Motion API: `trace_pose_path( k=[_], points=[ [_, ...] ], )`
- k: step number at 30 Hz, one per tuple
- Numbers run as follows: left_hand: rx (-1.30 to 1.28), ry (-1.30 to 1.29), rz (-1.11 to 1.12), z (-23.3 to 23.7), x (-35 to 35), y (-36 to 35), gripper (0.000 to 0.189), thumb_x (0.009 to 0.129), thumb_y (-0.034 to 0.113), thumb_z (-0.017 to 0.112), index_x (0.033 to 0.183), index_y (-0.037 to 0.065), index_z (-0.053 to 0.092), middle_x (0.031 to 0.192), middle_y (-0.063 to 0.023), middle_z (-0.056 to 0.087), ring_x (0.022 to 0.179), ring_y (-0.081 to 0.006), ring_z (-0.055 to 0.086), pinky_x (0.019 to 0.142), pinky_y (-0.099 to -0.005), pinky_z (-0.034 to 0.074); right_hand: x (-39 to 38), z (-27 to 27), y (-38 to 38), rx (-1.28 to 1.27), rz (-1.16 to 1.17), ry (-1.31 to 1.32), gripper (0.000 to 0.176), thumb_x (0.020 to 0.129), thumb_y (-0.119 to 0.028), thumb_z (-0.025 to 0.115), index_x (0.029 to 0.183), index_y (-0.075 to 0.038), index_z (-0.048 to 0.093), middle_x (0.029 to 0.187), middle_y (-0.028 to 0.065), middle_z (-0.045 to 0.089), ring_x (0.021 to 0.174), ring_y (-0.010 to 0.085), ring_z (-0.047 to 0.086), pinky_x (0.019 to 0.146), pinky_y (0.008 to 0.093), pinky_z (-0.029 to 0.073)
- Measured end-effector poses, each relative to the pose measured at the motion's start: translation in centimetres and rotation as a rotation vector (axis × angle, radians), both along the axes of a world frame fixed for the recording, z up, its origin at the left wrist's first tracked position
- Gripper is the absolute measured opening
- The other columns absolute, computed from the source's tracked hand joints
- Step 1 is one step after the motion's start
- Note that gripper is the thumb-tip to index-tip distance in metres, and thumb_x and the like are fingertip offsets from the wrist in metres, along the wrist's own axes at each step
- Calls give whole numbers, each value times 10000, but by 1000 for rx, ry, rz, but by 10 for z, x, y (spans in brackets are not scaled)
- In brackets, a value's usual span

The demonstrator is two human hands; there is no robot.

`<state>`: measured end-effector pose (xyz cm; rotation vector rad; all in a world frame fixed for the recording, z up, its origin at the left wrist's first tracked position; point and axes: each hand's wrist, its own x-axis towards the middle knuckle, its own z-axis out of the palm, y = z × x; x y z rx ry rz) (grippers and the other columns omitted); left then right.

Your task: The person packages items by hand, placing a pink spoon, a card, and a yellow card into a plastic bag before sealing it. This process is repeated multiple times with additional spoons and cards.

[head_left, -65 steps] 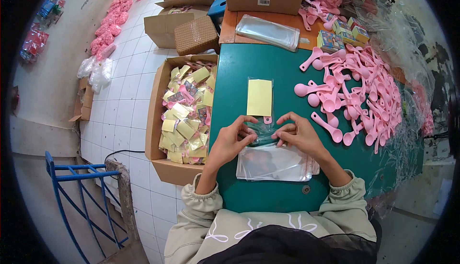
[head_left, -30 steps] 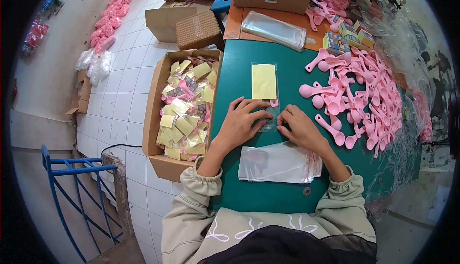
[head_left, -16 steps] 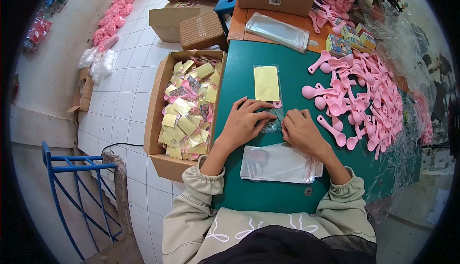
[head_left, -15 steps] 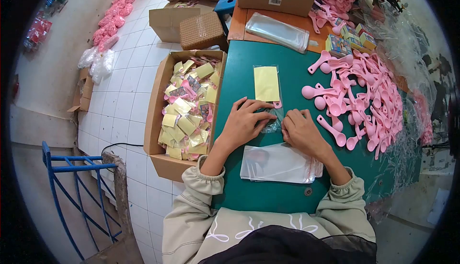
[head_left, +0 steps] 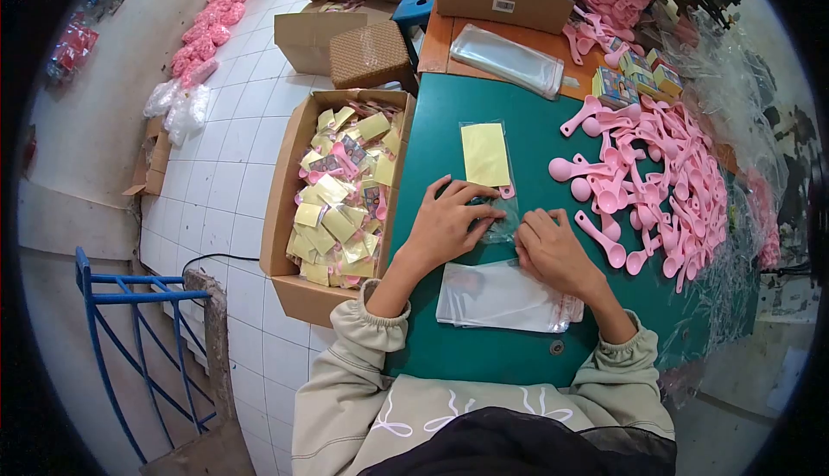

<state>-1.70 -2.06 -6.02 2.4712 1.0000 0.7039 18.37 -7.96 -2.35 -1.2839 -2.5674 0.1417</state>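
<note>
Yellow rectangular card [head_left: 485, 155] lies inside a clear plastic bag [head_left: 498, 232].

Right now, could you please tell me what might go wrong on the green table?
The thin clear bag with the yellow card might crease where the left hand touches its near end. The right hand, over the edge of the stacked clear bags, could drag them askew. A sweep rightward could scatter the loose pink spoons.

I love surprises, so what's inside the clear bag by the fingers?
Inside the clear bag are a yellow card and a pink tip poking out below. Whatever lies behind the card is hidden.
</note>
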Motion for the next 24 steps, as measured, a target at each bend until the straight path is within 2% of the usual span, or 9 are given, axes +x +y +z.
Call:
trace_pose_path(
  k=[9, 15, 18, 19, 24],
  points=[
    [-27, -15, -20, 2, -3, -1, 179, 860, 261, 576, 996, 264, 692, 1150, 39, 586, 1079, -171, 519, 1057, -427, 253, 10, 26, -19, -247, -10, 109, 141, 726, -84, 614, 808, -57, 503, 806, 84, 458, 814, 250, 496, 771, 390, 372],
    [-53, -13, -52, -1, -7, 0, 314, 811, 122, 546, 1076, 249, 658, 1210, 25, 565, 1117, -183, 504, 1078, -443, 227, 20, 52, -26, -351, -17, 117, 148, 729, -77, 615, 817, -43, 501, 810, 88, 458, 795, 246, 502, 750, 364, 394],
    [-114, -35, -78, 2, -8, 1, 410, 773, 83, 534, 1137, 251, 621, 1227, 22, 557, 1131, -196, 496, 1082, -452, 220, 40, 63, -26, -516, -116, 279, 159, 726, -52, 612, 829, -19, 495, 811, 101, 483, 765, 261, 526, 695, 344, 431],
    [-111, -34, -81, 2, -8, 1, 420, 767, 85, 547, 1147, 252, 614, 1224, 23, 558, 1132, -193, 495, 1081, -454, 220, 48, 64, -25, -485, -108, 278, 168, 727, -35, 609, 843, 2, 492, 799, 114, 506, 730, 269, 543, 645, 333, 449],
    [-37, -23, -95, 1, -9, 1, 440, 752, 113, 620, 1170, 248, 596, 1205, 28, 564, 1130, -162, 494, 1074, -460, 224, 50, 57, -26, -467, -152, 331, 163, 725, -28, 608, 828, 3, 485, 774, 113, 506, 705, 245, 551, 633, 330, 447]
  ],
)
